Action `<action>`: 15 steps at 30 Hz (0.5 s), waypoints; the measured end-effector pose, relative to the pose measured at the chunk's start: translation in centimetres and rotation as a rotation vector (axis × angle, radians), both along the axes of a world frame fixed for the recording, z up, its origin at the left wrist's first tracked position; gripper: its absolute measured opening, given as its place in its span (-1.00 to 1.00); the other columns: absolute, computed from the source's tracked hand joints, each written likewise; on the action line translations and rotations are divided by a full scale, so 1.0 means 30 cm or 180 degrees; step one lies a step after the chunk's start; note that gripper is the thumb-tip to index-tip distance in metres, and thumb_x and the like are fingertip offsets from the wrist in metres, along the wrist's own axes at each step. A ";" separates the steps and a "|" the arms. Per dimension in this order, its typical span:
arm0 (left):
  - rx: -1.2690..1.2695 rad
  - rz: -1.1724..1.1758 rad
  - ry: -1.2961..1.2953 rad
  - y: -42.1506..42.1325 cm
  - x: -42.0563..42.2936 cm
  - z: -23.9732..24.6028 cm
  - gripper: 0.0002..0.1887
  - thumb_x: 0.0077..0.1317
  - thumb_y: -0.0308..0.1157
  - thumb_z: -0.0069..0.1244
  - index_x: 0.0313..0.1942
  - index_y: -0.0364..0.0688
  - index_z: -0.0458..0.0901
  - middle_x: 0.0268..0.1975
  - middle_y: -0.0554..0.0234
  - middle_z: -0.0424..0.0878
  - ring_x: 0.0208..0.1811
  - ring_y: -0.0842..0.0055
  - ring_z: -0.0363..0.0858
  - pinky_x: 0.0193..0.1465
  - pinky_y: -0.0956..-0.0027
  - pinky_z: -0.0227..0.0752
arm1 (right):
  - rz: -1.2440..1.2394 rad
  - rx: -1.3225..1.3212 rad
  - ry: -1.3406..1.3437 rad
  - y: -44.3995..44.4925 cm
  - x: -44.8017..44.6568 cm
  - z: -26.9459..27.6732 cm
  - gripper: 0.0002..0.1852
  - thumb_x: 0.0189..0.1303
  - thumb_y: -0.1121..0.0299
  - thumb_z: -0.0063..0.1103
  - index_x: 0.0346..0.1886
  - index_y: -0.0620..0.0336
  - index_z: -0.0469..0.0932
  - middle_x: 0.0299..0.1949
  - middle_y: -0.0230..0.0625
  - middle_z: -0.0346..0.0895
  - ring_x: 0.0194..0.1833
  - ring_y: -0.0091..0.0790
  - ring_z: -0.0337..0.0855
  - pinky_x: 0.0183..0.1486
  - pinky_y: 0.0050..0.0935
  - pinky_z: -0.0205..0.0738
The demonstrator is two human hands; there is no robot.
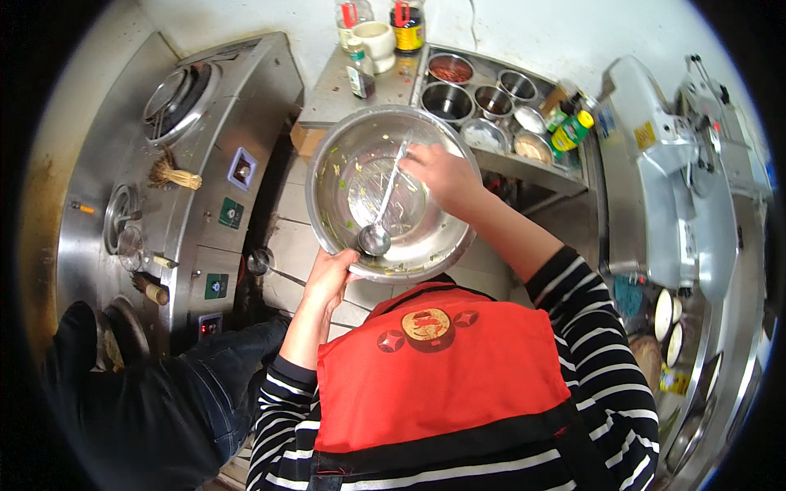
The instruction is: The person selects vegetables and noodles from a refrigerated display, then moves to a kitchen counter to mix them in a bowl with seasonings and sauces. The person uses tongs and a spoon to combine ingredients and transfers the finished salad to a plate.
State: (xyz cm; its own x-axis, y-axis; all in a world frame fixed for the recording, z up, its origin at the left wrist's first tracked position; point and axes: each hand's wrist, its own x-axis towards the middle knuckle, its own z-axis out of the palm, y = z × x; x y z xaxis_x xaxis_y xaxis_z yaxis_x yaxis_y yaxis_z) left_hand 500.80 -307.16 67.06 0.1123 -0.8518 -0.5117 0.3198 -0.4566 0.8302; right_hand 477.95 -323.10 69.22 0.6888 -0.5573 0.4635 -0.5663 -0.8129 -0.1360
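A wide stainless steel mixing bowl [439, 245] is held up in front of my red apron. My left hand [331, 270] grips its near left rim, thumb on top and the other fingers hidden underneath. In my right hand [439, 172] is the handle of a metal spoon [374, 239], over the inside of the bowl. The spoon's round head is low, towards the near left wall. Bits of chopped green and pale scraps cling to the bowl's inner surface. Whether the spoon touches the metal cannot be made out.
Steel pots of sauces and seasonings [448, 101] stand in a counter recess ahead. Bottles and a pale mortar [376, 46] are at the back. A stove [184, 153] with brushes lines the left, where another person [141, 411] stands close. A grey machine [651, 172] occupies the right.
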 end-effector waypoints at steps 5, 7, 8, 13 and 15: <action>0.0023 0.0221 -0.0092 -0.120 0.035 0.037 -0.49 0.16 -0.61 -0.04 0.16 -0.35 0.30 -0.17 0.13 0.56 -0.35 0.52 0.57 -0.43 0.50 0.51 | 0.0439 -0.0318 0.1085 -0.280 0.126 0.063 -0.82 0.01 0.39 0.13 -0.33 0.16 0.67 -0.17 -0.27 0.59 0.08 -0.27 0.41 0.09 -0.35 0.33; 0.0158 0.0870 -0.0173 -0.169 0.041 0.078 -0.58 0.14 -0.60 -0.02 0.05 -0.37 0.39 -0.25 0.17 0.58 -0.38 0.53 0.56 -0.47 0.49 0.50 | 0.0539 -0.0099 0.1343 -0.381 0.110 0.134 -0.83 0.01 0.40 0.11 -0.34 0.12 0.67 -0.28 -0.33 0.60 0.03 -0.28 0.43 0.06 -0.32 0.31; 0.0114 0.1027 -0.0368 -0.200 0.050 0.104 -0.63 0.14 -0.60 -0.02 0.00 -0.36 0.43 -0.25 0.18 0.58 -0.39 0.52 0.57 -0.52 0.47 0.49 | 0.0554 0.0088 0.1581 -0.427 0.102 0.172 -0.83 0.00 0.41 0.09 -0.35 0.10 0.67 -0.33 -0.36 0.60 0.01 -0.28 0.44 0.05 -0.31 0.30; 0.0025 0.1699 -0.0140 -0.348 0.049 0.192 -0.59 0.18 -0.59 -0.07 0.07 -0.38 0.38 -0.13 0.07 0.60 -0.29 0.39 0.66 -0.41 0.33 0.65 | 0.1141 0.1028 0.0927 -0.652 -0.001 0.292 -0.85 0.06 0.46 0.21 -0.27 0.23 0.65 -0.44 -0.16 0.63 -0.35 -0.16 0.67 -0.28 -0.18 0.50; 0.0015 0.2138 -0.0338 -0.407 0.026 0.200 -0.52 0.18 -0.60 -0.09 0.15 -0.35 0.32 -0.04 0.02 0.56 -0.22 0.33 0.66 -0.37 0.28 0.66 | 0.1290 0.2008 0.0515 -0.742 -0.015 0.295 -0.83 0.08 0.53 0.18 -0.22 0.26 0.63 -0.44 -0.14 0.63 -0.42 -0.21 0.67 -0.36 -0.23 0.53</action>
State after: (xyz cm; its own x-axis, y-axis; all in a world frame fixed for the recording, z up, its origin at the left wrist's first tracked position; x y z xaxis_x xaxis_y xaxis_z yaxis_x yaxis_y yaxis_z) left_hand 501.58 -319.36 73.07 0.6659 -0.5776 -0.4722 0.4521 -0.1911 0.8713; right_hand 477.49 -345.37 78.07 0.9279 -0.3723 0.0176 -0.2928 -0.7572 -0.5839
